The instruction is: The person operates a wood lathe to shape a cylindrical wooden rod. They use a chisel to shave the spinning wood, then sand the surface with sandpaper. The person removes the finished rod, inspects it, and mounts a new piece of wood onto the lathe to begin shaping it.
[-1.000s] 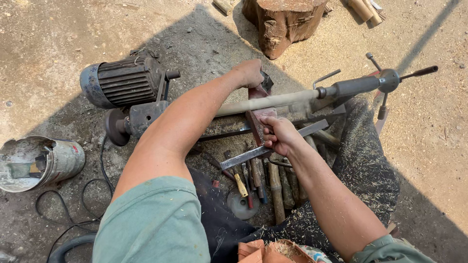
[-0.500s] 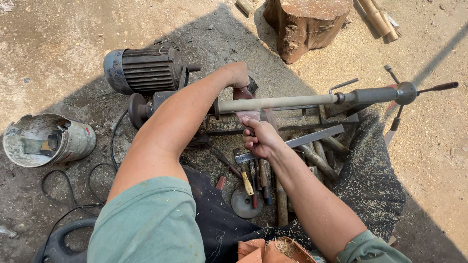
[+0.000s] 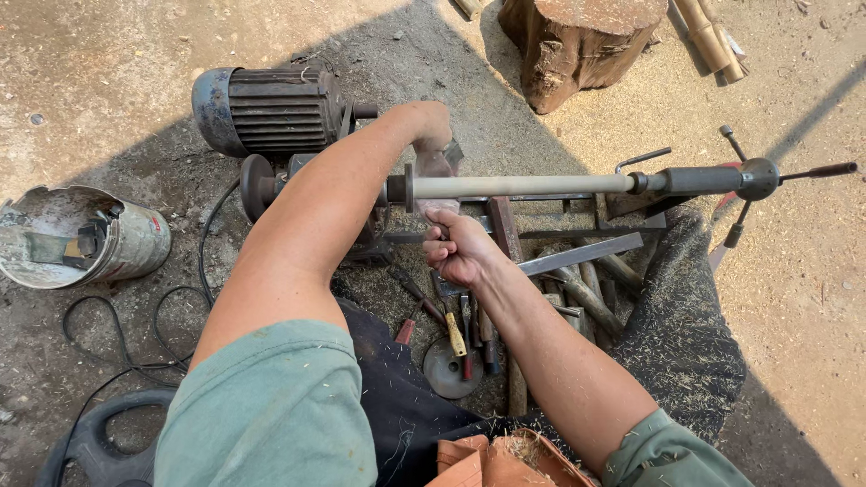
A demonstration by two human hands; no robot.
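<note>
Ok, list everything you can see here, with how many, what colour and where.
Electric motor: one, dark grey, ribbed, top left on the ground.
Wooden rod: one, pale, mounted level across the middle.
Metal holder with handles: one, dark, at the rod's right end.
Flat metal bar: one, grey, slanted under the rod.
Hand tools: several, mixed red, yellow and dark handles, piled below the rod.
Tin can: one, grey, dented, on its side at left.
Cable: one, black, looped on the ground at lower left.
Tree stump: one, brown, top centre.
Left hand: behind the rod's left end, grip hidden.
Right hand: fist closed just under the rod.
</note>
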